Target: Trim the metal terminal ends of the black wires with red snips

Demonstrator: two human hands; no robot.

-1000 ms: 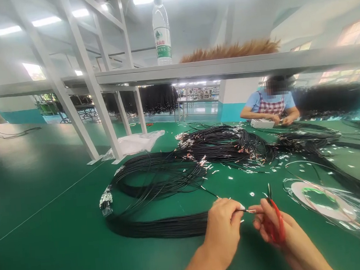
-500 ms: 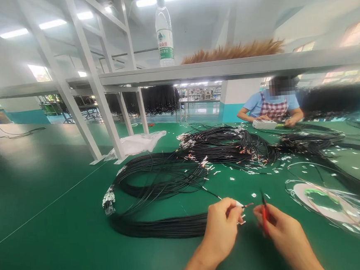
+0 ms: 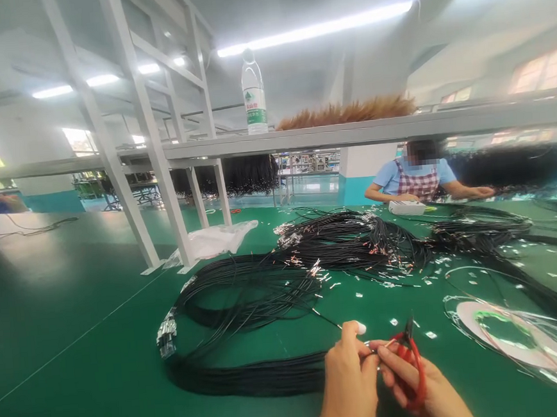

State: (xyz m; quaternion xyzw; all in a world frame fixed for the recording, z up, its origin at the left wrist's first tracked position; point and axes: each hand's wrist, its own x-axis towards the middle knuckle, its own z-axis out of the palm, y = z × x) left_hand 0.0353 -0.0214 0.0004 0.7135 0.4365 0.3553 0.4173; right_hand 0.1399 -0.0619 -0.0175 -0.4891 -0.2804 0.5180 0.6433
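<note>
The left hand (image 3: 349,383) keeps a pinch grip on a thin wire (image 3: 326,318). The right hand (image 3: 421,395) has its grip wrapped round red cutters (image 3: 409,351) (jaws close to fingertips), so a slip could nick skin.

Water bottle (image 3: 253,95) on shelf (image 3: 445,122) (feather duster (image 3: 348,111) beside), seated co-worker (image 3: 414,178)

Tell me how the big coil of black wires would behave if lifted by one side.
Probably floppy: the coil of black wires sprawls in loose loops on the table, so it would sag and spill strands. Likely tangle-prone, since single strands stray out, one pinched by the left hand.
</note>
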